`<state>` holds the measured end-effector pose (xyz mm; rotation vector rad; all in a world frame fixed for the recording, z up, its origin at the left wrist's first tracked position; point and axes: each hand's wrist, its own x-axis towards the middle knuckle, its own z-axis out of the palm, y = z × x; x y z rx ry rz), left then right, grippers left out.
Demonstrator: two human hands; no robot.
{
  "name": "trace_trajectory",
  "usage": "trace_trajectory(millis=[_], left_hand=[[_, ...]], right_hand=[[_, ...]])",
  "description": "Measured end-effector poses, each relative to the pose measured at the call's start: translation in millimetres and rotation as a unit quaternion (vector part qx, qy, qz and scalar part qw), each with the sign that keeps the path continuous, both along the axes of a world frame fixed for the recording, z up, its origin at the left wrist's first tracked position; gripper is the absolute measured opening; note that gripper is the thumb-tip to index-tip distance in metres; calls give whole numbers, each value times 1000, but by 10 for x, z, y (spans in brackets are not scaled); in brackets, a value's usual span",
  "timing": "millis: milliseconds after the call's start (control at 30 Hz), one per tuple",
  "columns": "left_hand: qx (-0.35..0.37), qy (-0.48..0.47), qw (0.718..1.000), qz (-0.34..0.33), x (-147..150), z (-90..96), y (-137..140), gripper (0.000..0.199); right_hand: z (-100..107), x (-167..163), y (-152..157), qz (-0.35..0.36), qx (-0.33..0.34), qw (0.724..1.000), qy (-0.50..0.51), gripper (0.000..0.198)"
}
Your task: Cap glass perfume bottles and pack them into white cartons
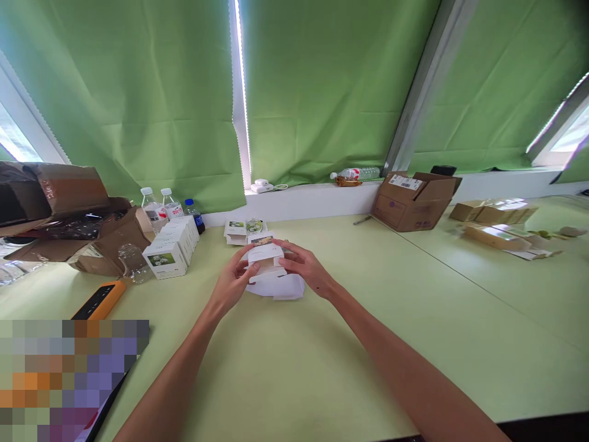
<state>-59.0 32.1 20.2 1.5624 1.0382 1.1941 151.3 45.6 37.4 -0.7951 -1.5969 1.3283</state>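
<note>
Between my two hands is a small white box [265, 252] with a picture on its top; its near end is open and shows a brownish inside. My left hand [234, 277] grips the box's left side, thumb at the near edge. On the right side, the fingers of my right hand [307, 265] are closed on the same box. A white sheet, perhaps paper or a bag [280, 288], lies on the table just under and in front of it. Right behind stand another white box [235, 232] and a clear round item with green in it [254, 226].
Left of my hands, several white boxes [168, 261] stand in a row beside bottles [172, 205], a clear jar [133, 264] and an orange-black object [99, 301]. Cardboard cartons stand far left [108, 245] and back right [407, 205]. Flat boxes [497, 236] lie at right.
</note>
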Motion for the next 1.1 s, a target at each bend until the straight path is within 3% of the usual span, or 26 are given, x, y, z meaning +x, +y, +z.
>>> trace_trajectory(millis=[167,333,500,1100], left_hand=[[-28,-34,999,-18,2,36,-11,66],[-28,-36,999,-12,-16,48,2,64],[-36,-41,998,-8,-38,32,37,66],[-5,-15,999,-37,-11,12,-2,61]], right_hand=[[14,30,-4,67,-33,997,0,78],[-17,18,-7,63,-14,997,-49,91],[-44,9,15,33,4,998,-56,77],[-68,-2,29,-2,-3,1000,-29,55]])
